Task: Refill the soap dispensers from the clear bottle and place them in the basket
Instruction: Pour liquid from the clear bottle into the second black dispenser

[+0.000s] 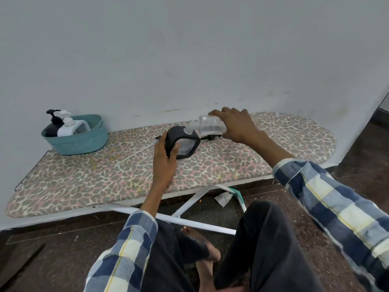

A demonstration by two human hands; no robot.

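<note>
My left hand [166, 157] grips a dark dispenser bottle [185, 143] with a clear window, standing on the ironing board [84, 182]. My right hand [235, 125] holds the clear bottle [207, 124] tipped on its side, its neck at the dark bottle's open mouth. A black pump head [212, 137] lies behind the dark bottle, partly hidden, and a thin white tube [134, 153] lies to its left. At the board's far left, the teal basket [84, 140] holds a black dispenser [53, 125] and two white ones [69, 127].
The low board runs along a pale wall [189, 60]. Its white metal legs [189, 220] spread over the dark floor in front of my crossed legs. A crumpled clear wrapper [223, 198] lies under the board's near edge.
</note>
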